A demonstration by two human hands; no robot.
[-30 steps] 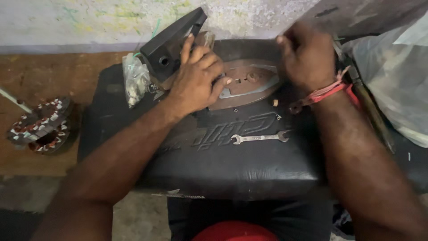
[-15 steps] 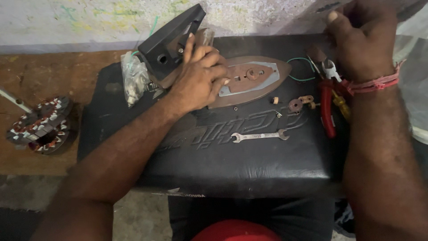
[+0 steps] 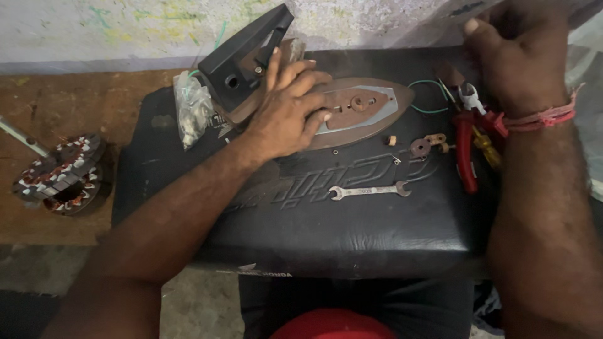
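A brown iron soleplate lies upturned on a black padded seat. My left hand rests flat on its rear end, fingers spread, holding it down. Behind that hand, the iron's black plastic cover leans against the wall. My right hand is raised at the far right corner with its fingers curled; what it grips, if anything, is hidden. A red thread band circles that wrist. Just below it are red-handled pliers and a yellow-handled screwdriver.
A small open-ended spanner lies mid-seat. Small loose parts and a green wire sit near the soleplate's tip. A clear bag of bits is at the seat's left end. A wound motor stator rests on the wooden bench.
My right hand has left the soleplate and moved right and up to the far corner, uncovering the pliers and small parts. My left hand has stayed on the soleplate.
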